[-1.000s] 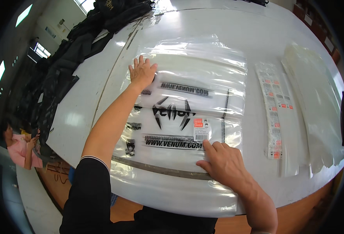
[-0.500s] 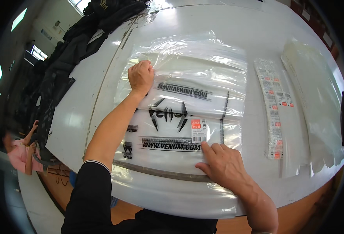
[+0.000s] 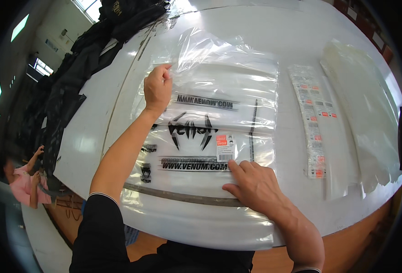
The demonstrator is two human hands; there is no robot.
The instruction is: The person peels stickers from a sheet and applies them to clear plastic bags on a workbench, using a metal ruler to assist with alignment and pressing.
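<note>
A stack of clear plastic bags [image 3: 196,184] with black print lies in front of me. At the stack's far left side my left hand [image 3: 158,88] is closed on the film of the top bag, whose far end bulges up in a peak. A small white-and-orange barcode sticker [image 3: 225,148] sits on the printed face. Beside the sticker's lower right corner rests my right hand [image 3: 258,184], fingertips on the plastic, thumb apart and nothing gripped. A dark flat bar [image 3: 187,196] lies across the near part of the stack.
Sticker sheets [image 3: 311,132] in a long strip lie to the right, next to more clear plastic film [image 3: 360,123]. Dark garments [image 3: 84,68] are heaped along the table's [image 3: 89,150] left side. A person in pink [image 3: 30,186] stands at far left.
My left hand has shifted slightly left and away, and the film near it now rises higher at the far end. My right hand stays beside the sticker.
</note>
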